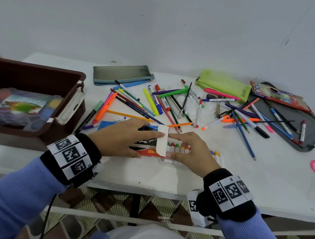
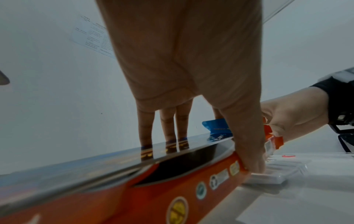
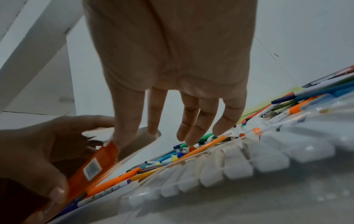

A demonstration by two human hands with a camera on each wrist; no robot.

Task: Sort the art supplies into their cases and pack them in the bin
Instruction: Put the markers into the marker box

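Note:
An orange, black and blue crayon box (image 1: pixel 150 151) lies on the white table near its front edge. My left hand (image 1: pixel 129 138) grips it, fingers flat on top and thumb (image 2: pixel 249 150) along the orange side (image 2: pixel 172 189). The box's white end flap (image 1: pixel 162 140) stands open. A clear plastic tray of crayons (image 1: pixel 177 149) sticks out of that end. My right hand (image 1: pixel 190 150) lies over the tray with straight fingers, index finger and thumb touching the flap. In the right wrist view its fingers (image 3: pixel 193 128) hover above the tray (image 3: pixel 239 163), next to the box (image 3: pixel 95 166).
A brown bin (image 1: pixel 67 101) at the left holds a watercolour paint case (image 1: pixel 22 105). Behind the box lies a heap of pens, markers and pencils (image 1: pixel 173 105). A grey pouch (image 1: pixel 122 74), a green mesh pouch (image 1: pixel 223 85), a pencil box (image 1: pixel 279 96) and a dark flat case (image 1: pixel 306 131) sit further back.

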